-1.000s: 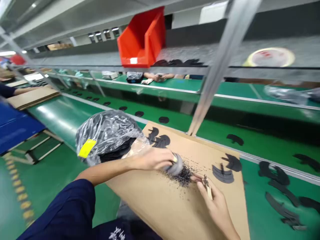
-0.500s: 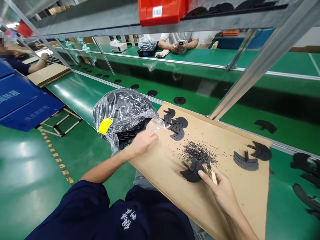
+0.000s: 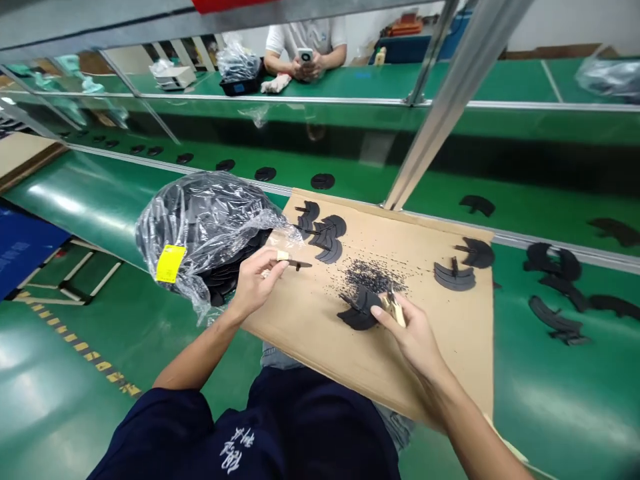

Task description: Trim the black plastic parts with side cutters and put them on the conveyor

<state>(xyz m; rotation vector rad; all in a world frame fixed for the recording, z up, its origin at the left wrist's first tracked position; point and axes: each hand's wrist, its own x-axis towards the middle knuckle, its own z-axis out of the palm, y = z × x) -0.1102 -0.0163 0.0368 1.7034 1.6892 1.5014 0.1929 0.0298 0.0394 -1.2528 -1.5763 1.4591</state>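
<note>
My left hand [image 3: 257, 280] pinches a thin black plastic piece [image 3: 301, 265], seen nearly edge-on with a small stub below. A pale cover sits on one of its fingertips. My right hand [image 3: 407, 327] is closed round small nippers [image 3: 395, 308] with cream handles. Its thumb also presses on a fan-shaped black plastic part [image 3: 361, 312] with a thin stem. Beyond that part, tiny black offcuts [image 3: 373, 279] lie scattered on the cardboard sheet [image 3: 400, 373]. Left of my left hand, a clear plastic bag [image 3: 200, 207] bulges with black parts, its mouth open.
Black parts lie in groups on the cardboard, at the back left [image 3: 327, 237] and right [image 3: 455, 277]. More parts [image 3: 555, 263] rest on the green surface farther right. A metal post [image 3: 435, 113] rises behind the cardboard. Across the bench, a person [image 3: 307, 50] holds a phone.
My left hand has come away from the bag's mouth and now shows a thin black piece in its fingers. The view has turned right. My right hand keeps its hold.
</note>
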